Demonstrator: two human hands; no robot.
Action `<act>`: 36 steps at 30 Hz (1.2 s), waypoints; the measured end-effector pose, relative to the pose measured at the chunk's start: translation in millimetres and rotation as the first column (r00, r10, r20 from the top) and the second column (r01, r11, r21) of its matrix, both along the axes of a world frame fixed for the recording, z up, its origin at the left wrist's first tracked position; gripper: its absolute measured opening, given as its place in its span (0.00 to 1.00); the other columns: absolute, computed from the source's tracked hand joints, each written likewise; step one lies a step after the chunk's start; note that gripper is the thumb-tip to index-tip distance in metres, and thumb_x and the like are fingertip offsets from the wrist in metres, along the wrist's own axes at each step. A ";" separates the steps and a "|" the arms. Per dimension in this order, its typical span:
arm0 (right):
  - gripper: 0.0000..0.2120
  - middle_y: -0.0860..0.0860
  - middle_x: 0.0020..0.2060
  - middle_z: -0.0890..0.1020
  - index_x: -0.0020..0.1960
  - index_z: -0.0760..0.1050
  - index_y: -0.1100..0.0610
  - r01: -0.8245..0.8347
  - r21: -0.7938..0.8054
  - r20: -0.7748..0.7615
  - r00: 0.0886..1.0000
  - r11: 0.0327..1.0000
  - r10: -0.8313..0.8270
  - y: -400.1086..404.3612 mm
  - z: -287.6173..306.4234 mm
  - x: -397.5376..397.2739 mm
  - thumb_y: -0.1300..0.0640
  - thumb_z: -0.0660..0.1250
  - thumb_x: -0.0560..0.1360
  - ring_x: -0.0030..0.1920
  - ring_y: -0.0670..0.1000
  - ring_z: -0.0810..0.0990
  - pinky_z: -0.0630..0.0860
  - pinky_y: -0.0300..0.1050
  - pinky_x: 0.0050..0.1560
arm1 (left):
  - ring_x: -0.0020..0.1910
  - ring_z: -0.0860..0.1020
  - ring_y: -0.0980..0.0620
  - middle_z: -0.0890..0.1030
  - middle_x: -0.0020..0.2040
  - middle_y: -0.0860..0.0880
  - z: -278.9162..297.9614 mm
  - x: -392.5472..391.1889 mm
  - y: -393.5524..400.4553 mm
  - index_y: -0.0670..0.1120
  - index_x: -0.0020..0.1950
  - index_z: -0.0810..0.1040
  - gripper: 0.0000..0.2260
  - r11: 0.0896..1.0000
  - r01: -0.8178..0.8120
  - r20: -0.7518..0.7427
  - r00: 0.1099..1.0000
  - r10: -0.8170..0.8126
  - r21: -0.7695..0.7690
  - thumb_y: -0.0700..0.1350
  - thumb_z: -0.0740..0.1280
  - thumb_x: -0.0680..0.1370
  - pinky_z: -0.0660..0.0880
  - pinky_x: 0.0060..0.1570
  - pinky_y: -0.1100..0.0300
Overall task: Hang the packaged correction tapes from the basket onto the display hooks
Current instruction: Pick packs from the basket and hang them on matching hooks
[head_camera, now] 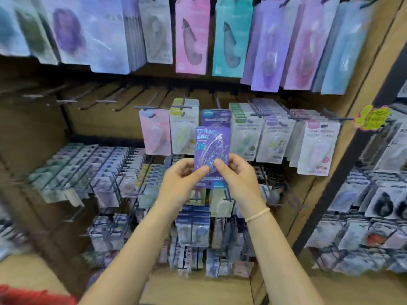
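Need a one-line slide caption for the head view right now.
Both hands, left hand and right hand, pinch a purple correction tape pack before matching purple packs on a display hook.

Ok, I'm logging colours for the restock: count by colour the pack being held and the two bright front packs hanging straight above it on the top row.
Purple pack, pinched by left hand and right hand: 1
Pink pack: 1
Teal pack: 1
Total: 3
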State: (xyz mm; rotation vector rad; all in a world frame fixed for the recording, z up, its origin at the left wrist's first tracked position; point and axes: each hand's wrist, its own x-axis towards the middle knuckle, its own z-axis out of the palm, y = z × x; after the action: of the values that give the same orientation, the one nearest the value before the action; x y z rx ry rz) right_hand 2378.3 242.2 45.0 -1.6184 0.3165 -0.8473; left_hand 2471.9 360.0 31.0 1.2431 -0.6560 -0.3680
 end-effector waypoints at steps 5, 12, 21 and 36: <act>0.06 0.51 0.48 0.84 0.52 0.79 0.58 0.072 0.053 0.059 0.995 0.996 -0.075 -2.6 11.6 16.9 0.56 0.72 0.78 0.49 0.46 0.82 0.79 0.43 0.53 | 0.43 0.84 0.56 0.87 0.44 0.53 17.5 15.5 -12.4 0.51 0.48 0.84 0.04 1.000 -0.002 0.061 0.998 0.000 0.020 0.42 0.74 0.78 0.78 0.39 0.63; 0.15 0.55 0.49 0.85 0.58 0.71 0.56 0.054 0.117 0.080 0.995 0.992 -0.063 -16.5 21.4 -3.8 0.64 0.72 0.76 0.44 0.49 0.84 0.82 0.44 0.45 | 0.38 0.82 0.57 0.86 0.40 0.54 17.2 40.5 -4.0 0.48 0.48 0.85 0.06 0.975 0.150 0.126 0.977 -0.171 0.166 0.36 0.75 0.76 0.77 0.39 0.64; 0.11 0.50 0.47 0.86 0.55 0.81 0.56 -0.144 -0.091 -0.243 0.963 0.985 0.118 -15.2 15.8 -7.6 0.60 0.76 0.73 0.44 0.48 0.84 0.81 0.44 0.47 | 0.54 0.85 0.47 0.85 0.58 0.43 23.7 45.6 -10.6 0.55 0.61 0.81 0.27 0.993 0.116 0.066 0.991 -0.116 0.002 0.43 0.83 0.65 0.82 0.51 0.54; 0.05 0.51 0.49 0.86 0.53 0.80 0.53 0.069 0.161 0.164 0.982 0.984 -0.096 -1.4 17.1 19.1 0.59 0.72 0.77 0.49 0.48 0.85 0.82 0.44 0.47 | 0.42 0.84 0.57 0.85 0.44 0.54 28.1 26.8 -28.8 0.46 0.55 0.83 0.07 0.994 0.106 0.056 0.993 -0.106 0.007 0.40 0.73 0.78 0.80 0.36 0.63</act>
State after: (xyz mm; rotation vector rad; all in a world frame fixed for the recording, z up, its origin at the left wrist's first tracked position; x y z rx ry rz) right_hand 2397.5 240.8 62.1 -1.3860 0.3217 -0.9942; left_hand 2498.6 331.2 59.1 1.2285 -0.7723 -0.4232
